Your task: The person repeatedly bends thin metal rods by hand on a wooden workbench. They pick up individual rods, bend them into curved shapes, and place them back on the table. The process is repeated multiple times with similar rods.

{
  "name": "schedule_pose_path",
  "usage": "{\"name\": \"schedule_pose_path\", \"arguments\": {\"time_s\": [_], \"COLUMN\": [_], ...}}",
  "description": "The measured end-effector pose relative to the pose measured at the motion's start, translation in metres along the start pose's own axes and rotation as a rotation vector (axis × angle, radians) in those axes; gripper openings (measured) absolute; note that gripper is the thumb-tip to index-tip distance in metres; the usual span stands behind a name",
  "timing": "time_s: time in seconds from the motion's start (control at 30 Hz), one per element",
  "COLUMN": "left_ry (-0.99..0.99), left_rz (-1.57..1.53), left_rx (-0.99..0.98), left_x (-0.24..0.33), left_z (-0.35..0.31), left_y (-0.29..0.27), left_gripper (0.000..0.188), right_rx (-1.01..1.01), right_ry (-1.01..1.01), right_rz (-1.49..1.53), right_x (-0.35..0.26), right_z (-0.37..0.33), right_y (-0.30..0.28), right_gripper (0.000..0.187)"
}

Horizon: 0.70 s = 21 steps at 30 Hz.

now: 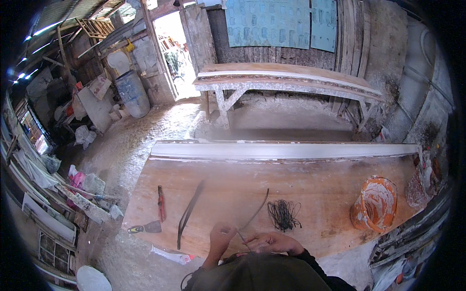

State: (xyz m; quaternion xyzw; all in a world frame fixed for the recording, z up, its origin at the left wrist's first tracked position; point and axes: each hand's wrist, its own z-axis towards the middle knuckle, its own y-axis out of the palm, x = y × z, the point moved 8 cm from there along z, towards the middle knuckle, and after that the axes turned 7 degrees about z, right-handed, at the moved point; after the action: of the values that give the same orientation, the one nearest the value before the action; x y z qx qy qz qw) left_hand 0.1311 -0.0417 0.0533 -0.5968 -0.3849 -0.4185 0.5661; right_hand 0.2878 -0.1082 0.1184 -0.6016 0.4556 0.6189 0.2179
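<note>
A thin dark strip (258, 209) curves up from between my hands at the table's near edge, its far end hanging over the tabletop. My left hand (222, 238) is closed in a pinch at the strip. Its lower part runs down to my right hand (273, 242), whose fingers are bent around it. To the left lies a longer black strip (184, 220), slightly bowed. Beyond that are a tool with red handles (161, 206) and a putty knife (147, 227). Just ahead of my right hand sits a loose bundle of black cord (284, 215).
An orange bucket (359, 213) smeared with white stands on the wooden table (223, 169) at right. A long white molding (286, 151) lines the table's far edge. Farther back are a bench (301, 87) and a blue barrel (132, 94). Clutter lies along the left wall.
</note>
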Motion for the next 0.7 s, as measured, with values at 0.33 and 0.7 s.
{"name": "schedule_pose_path", "arguments": {"time_s": [0.33,0.7], "left_ry": [0.159,0.117], "left_rz": [0.030,-0.034], "left_rx": [-0.523,-0.738], "left_x": [0.034,0.054], "left_z": [-0.024,-0.035], "left_y": [0.044,0.042], "left_gripper": [0.012,0.014], "right_rx": [0.438,0.767], "right_ry": [-0.284,-0.295], "right_rz": [-0.303,-0.703], "right_x": [-0.007,0.000], "right_z": [-0.004,-0.010], "right_y": [-0.044,-0.070], "right_gripper": [0.008,0.012]}}
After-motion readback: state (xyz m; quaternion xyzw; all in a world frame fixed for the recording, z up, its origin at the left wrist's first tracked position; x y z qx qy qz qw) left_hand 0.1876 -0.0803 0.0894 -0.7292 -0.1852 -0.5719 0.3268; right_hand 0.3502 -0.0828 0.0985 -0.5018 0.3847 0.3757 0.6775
